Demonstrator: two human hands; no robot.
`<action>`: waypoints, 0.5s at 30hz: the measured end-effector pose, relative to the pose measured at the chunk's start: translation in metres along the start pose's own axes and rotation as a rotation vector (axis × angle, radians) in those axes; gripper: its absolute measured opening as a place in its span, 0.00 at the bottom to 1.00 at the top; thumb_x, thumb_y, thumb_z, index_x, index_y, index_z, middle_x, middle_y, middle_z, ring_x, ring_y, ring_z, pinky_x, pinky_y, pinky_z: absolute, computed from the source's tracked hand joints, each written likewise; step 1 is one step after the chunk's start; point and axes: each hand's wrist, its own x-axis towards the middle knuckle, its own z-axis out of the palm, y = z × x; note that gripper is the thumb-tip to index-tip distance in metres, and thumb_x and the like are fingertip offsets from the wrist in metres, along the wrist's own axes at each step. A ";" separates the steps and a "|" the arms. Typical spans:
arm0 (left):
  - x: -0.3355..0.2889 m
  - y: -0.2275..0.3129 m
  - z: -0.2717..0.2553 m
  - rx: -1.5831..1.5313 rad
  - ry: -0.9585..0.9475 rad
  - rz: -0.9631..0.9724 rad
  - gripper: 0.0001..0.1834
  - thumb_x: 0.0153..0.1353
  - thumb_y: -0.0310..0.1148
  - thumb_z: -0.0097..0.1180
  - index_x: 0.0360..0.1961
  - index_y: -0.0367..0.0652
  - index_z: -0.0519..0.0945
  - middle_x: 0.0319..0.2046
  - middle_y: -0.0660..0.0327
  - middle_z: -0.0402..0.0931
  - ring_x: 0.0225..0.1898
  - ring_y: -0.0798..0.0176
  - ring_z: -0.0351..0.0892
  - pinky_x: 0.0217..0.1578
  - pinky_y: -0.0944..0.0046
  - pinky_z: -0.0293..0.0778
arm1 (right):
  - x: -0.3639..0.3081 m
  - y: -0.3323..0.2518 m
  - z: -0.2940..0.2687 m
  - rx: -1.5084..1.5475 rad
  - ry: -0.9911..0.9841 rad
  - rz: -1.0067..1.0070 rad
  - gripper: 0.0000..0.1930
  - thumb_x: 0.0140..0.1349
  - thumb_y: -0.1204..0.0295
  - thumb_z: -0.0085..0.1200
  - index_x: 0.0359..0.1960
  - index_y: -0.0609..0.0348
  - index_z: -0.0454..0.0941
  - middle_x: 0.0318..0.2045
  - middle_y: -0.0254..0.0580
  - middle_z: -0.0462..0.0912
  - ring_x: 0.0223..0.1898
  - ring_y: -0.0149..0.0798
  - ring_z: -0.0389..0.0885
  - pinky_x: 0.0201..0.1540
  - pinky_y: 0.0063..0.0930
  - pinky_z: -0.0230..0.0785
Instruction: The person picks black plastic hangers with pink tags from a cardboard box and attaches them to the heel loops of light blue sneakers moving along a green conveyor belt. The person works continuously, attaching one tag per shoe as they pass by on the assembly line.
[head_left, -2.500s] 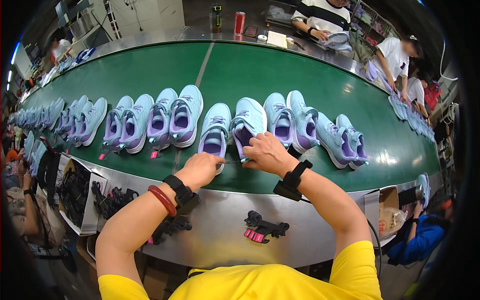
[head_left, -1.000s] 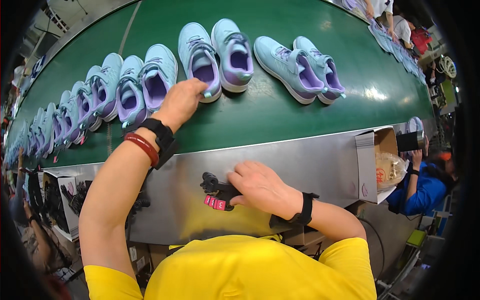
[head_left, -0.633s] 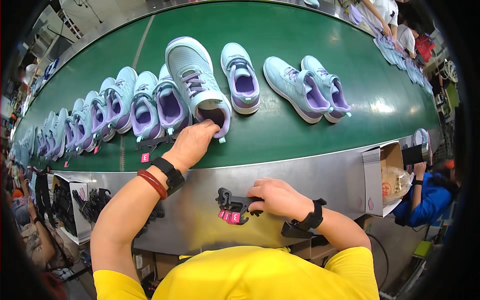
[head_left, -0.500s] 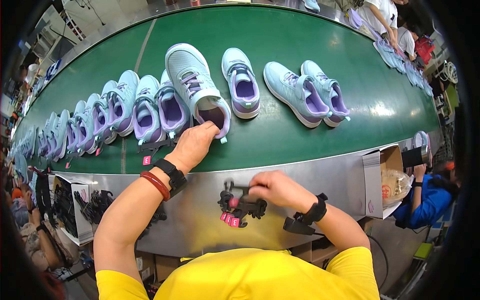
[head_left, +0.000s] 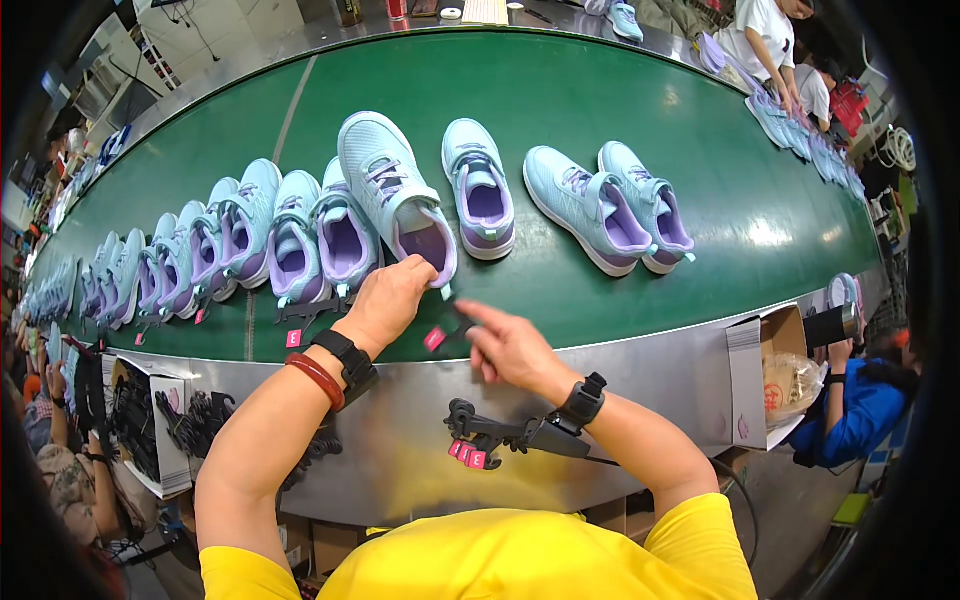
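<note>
A light-blue and purple sneaker [head_left: 385, 180] is tilted, toe away from me, on the green conveyor belt. My left hand [head_left: 390, 302] is closed on its heel edge. My right hand [head_left: 512, 345] pinches a small black plastic shoe hanger with a pink tag [head_left: 434, 339], close to the sneaker's heel loop [head_left: 447, 292]; whether they touch I cannot tell. Several more black hangers with pink tags [head_left: 470, 452] lie bunched on the metal edge below my right wrist. A single matching sneaker [head_left: 480, 190] stands just right of the held one.
A row of sneaker pairs [head_left: 240, 215], some with hangers, runs left along the green belt [head_left: 600, 90]. Another pair [head_left: 590, 205] stands to the right. Boxes stand at the left [head_left: 175, 440] and right [head_left: 745, 380] of the metal edge [head_left: 640, 380]. Other people work at both sides.
My right hand has moved from the bunch of hangers up to the sneaker's heel, carrying one hanger. The held sneaker's heel stays in my left hand. The whole view has shifted slightly.
</note>
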 end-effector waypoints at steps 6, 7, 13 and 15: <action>0.010 -0.008 -0.003 0.021 0.068 -0.039 0.13 0.54 0.23 0.54 0.42 0.44 0.79 0.41 0.54 0.77 0.36 0.47 0.79 0.35 0.55 0.76 | 0.022 -0.012 -0.017 0.052 -0.116 -0.019 0.20 0.67 0.67 0.47 0.59 0.55 0.70 0.15 0.28 0.73 0.16 0.22 0.66 0.21 0.19 0.60; 0.012 -0.003 -0.008 0.075 0.029 0.035 0.14 0.54 0.23 0.54 0.43 0.45 0.78 0.43 0.53 0.76 0.37 0.47 0.80 0.35 0.55 0.76 | 0.024 -0.016 -0.023 0.123 -0.130 0.045 0.20 0.67 0.67 0.47 0.59 0.55 0.70 0.15 0.29 0.72 0.16 0.23 0.65 0.21 0.19 0.60; 0.006 0.017 -0.017 0.229 -0.142 0.118 0.20 0.56 0.27 0.54 0.51 0.52 0.73 0.50 0.50 0.71 0.34 0.47 0.81 0.29 0.54 0.76 | 0.047 -0.020 -0.055 -0.333 0.128 -0.387 0.16 0.64 0.68 0.50 0.52 0.59 0.71 0.36 0.43 0.80 0.36 0.40 0.79 0.40 0.31 0.70; 0.003 0.014 -0.020 0.263 -0.119 0.084 0.19 0.57 0.30 0.53 0.51 0.53 0.73 0.43 0.51 0.74 0.30 0.47 0.80 0.27 0.53 0.75 | 0.066 -0.028 -0.073 -0.611 0.498 -0.704 0.16 0.61 0.73 0.53 0.51 0.57 0.73 0.41 0.41 0.78 0.34 0.39 0.78 0.38 0.32 0.71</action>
